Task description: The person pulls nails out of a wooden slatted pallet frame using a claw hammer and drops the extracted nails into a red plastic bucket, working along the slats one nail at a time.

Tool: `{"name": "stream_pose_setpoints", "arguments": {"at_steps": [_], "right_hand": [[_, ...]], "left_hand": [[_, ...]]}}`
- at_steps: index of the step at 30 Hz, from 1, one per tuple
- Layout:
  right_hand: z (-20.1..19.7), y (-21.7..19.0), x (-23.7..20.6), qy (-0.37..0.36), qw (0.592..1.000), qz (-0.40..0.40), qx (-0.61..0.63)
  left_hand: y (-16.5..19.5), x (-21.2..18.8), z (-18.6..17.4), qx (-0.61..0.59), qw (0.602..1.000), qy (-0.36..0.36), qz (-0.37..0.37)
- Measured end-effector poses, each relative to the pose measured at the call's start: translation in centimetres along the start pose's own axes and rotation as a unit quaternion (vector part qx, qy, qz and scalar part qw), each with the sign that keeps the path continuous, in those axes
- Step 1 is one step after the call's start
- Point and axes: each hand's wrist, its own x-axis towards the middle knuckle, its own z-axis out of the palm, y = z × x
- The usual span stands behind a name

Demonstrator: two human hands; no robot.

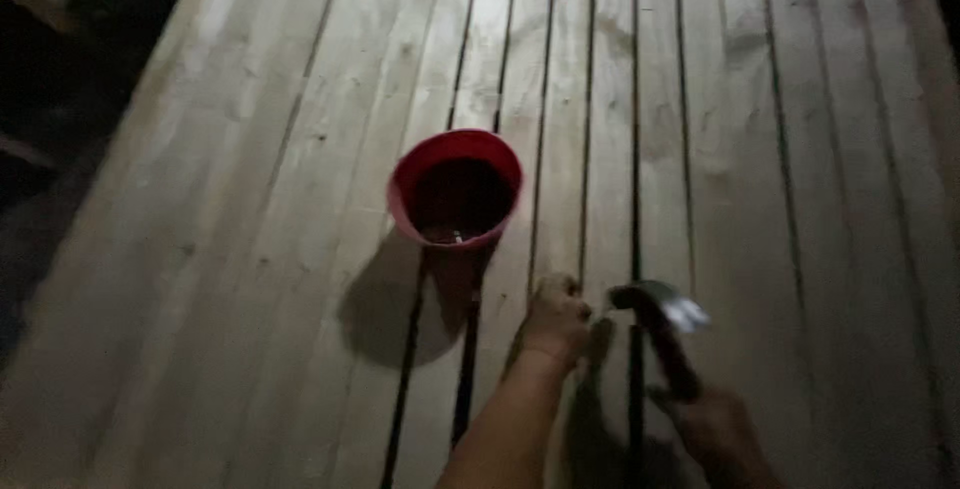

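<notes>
Our left hand [553, 321] presses down on the wooden planks [250, 249], fingers curled shut; whether it pinches anything small against the wood, we cannot tell in this dim, blurred view. Our right hand [715, 427] is closed around the handle of a hammer [660, 314], whose metal head hangs just beside the left hand's knuckles, close to touching. A red bowl [456, 189] sits on the planks ahead of the left hand, a little to its left, with something small glinting inside.

The chief risk, as we judge it, is the hammer head coming down on the left fingers, since they lie so near and the light is poor. A glancing blow could also slip into the dark gaps between boards. A wide swing might clip the bowl and spill it.
</notes>
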Motion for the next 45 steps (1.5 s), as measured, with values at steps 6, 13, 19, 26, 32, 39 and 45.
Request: {"name": "stream_pose_setpoints", "arguments": {"at_steps": [6,13,19,26,32,39,45], "right_hand": [[-1.5,-0.5,3.6,0.111,0.986,-0.005,-0.127],[-1.7,-1.6,4.7,0.098,0.987,0.009,-0.129],[-1.0,-2.5,3.9,0.082,0.990,0.024,-0.108],[-1.0,-2.8,4.6,0.103,0.985,-0.017,-0.139],[-1.3,-2.7,5.3,0.085,0.991,0.014,-0.101],[0.0,-3.0,3.7,0.121,0.985,0.043,-0.115],[-0.5,-3.6,3.3,0.096,0.990,0.044,-0.095]], "left_hand": [[-1.1,1.9,-3.9,0.033,0.962,0.107,0.248],[-4.5,8.4,-13.3,0.102,0.953,0.251,0.134],[-4.2,11.2,-17.5,0.116,0.982,-0.035,-0.146],[-2.8,12.6,-18.6,0.080,0.958,-0.117,-0.251],[-3.1,13.0,-18.1,0.082,0.966,-0.097,-0.225],[-2.0,11.8,-18.4,0.067,0.972,-0.078,-0.212],[-1.3,11.4,-18.9,0.048,0.977,-0.097,-0.182]]}}
